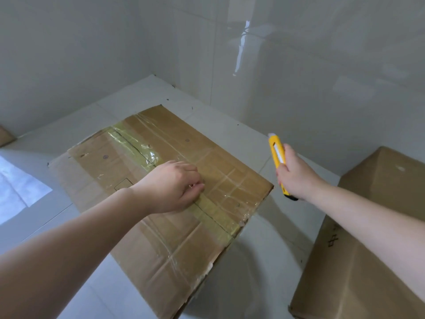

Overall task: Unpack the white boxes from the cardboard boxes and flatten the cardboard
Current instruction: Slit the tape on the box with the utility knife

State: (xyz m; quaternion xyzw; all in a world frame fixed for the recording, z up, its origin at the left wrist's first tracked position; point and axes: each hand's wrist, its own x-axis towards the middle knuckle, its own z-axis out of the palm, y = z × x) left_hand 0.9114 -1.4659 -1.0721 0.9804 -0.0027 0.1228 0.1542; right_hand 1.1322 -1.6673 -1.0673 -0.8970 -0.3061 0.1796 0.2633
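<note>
Brown cardboard filled the middle of the view: a taped box (161, 192) stood on the pale tiled floor (264, 261), its top flaps closed and crossed with clear and yellowish tape (135, 143). A dark slit ran along the centre seam, so the tape there appeared already cut. The left hand (170, 187) lay on that seam with its fingers curled down at the flap edge, probably to pry the flap up; whether it actually pinched cardboard or tape could not be told. The right hand (295, 173) was held off to the side, above the floor and clear of the box, gripping a yellow knife (279, 162) with its tip pointing up and away, likely to keep the blade out of the way while the other hand worked. A second box (358, 238), still sealed, sat close by on the right. No white boxes showed; presumably they were still inside.
</note>
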